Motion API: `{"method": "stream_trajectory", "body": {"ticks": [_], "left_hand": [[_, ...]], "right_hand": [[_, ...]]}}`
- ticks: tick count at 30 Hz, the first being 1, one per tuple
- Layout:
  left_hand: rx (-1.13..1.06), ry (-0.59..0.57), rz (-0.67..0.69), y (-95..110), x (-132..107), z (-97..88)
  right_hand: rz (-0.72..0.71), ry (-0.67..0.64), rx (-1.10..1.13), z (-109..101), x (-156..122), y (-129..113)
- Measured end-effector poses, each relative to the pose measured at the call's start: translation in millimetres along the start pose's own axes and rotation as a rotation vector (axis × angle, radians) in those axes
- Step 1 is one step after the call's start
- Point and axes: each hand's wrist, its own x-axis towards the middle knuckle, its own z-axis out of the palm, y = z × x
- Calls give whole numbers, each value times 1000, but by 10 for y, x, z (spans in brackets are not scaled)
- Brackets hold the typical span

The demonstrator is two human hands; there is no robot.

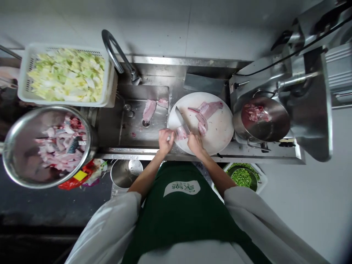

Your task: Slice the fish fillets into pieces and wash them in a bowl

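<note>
A round white cutting board [220,126] lies on the steel counter, with several pink pieces of raw meat [207,110] on it. My right hand [195,143] is closed round the handle of a cleaver [182,120], whose blade points away over the board. My left hand [165,140] is curled at the board's near left edge, pressing a piece of raw meat [180,132] beside the blade.
A steel sink [143,117] with a tap [117,55] holds two meat pieces. A white basket of chopped cabbage [66,73] and a big steel bowl of cut meat [46,146] stand at left. A steel pot [261,119] with meat and a machine [308,91] stand at right. A bowl of green peas [242,176] sits below.
</note>
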Motion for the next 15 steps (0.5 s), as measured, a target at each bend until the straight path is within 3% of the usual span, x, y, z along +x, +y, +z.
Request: {"method": "stream_trajectory", "body": {"ticks": [2,4,9,11,15], "left_hand": [[18,-237,131,20,13,211],[41,-373,177,4,11,397],[11,-375,141,-115,-81,568],[-11,-383,123,-132,-102,568],[-55,-402,101,-91,-63,521]], "right_hand": [[-17,-58,-5,99,28,57],[-23,-68,-9,159,-92,201],[70,-185,-75,207,-562,493],[76,-180,-76,193,-452,396],[3,-82,-40,46,181,73]]}}
